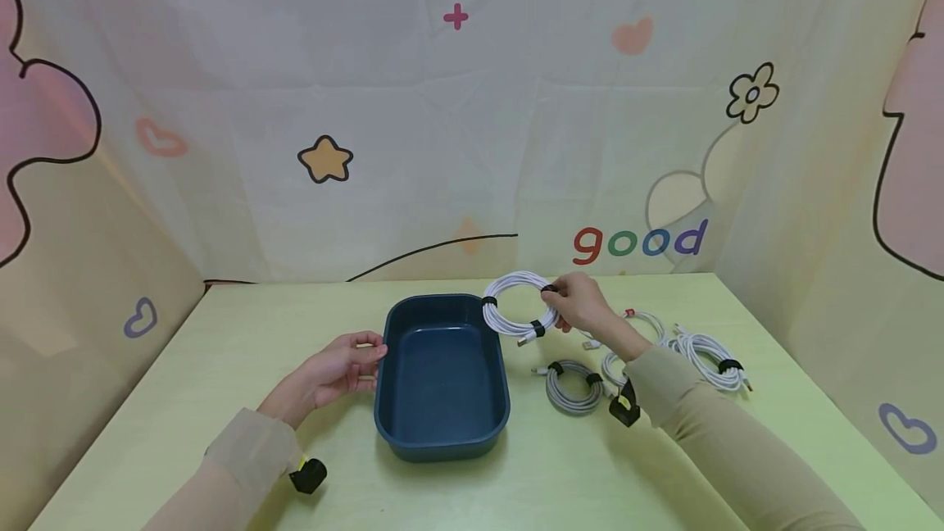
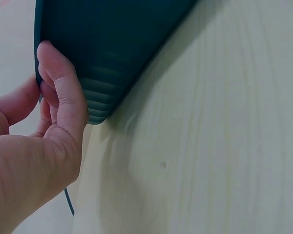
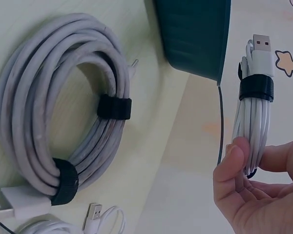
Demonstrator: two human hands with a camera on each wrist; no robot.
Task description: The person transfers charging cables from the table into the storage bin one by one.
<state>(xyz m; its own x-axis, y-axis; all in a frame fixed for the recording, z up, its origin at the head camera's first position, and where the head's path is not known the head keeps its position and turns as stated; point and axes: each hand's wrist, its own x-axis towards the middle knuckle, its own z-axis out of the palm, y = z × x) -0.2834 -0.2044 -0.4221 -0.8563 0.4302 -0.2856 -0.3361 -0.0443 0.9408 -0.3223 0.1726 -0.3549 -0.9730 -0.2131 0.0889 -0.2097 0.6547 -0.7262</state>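
A dark blue rectangular bin (image 1: 442, 441) stands on the table, its open top facing up. My left hand (image 1: 347, 369) pinches the bin's left rim between thumb and fingers, which the left wrist view shows close up on the bin's side wall (image 2: 122, 29). From my right hand (image 1: 581, 301) hangs a coiled white USB cable (image 1: 516, 326), gripped at its right side beside the bin's far right corner. Black straps bind this coil, and its metal USB plug (image 3: 261, 43) points up in the right wrist view.
Right of the bin lies a grey coiled cable (image 1: 574, 408) with black straps. A thicker white cable coil (image 1: 711, 359) sits farther right, and a thin white cable with a red tie (image 1: 649, 318) lies behind my right wrist. A printed cloth backdrop (image 1: 413, 187) rises behind the table.
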